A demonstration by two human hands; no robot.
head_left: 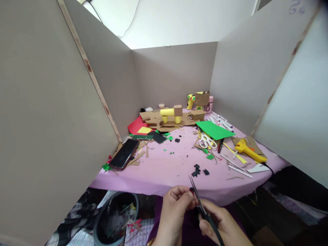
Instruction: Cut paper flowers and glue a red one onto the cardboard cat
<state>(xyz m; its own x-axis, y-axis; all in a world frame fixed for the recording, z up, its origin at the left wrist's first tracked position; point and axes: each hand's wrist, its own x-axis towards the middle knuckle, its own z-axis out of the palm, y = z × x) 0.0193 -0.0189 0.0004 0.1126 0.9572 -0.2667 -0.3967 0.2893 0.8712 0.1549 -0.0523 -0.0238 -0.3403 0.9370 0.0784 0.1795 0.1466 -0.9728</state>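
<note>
Pinching a small black paper-like scrap [191, 189], the left hand [176, 204] likely steadies it beside black-handled metal scissors [202, 206], which the right hand [223, 218] grips. Jagged black cutouts [197, 171] lie just beyond the scissors.

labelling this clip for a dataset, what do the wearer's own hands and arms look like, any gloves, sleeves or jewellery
Both the left hand and the right hand are ungloved, and no sleeve shows on the visible forearms. A small gold-coloured item, perhaps a bracelet, shows near the left wrist, cut off by the picture's bottom edge.
</note>
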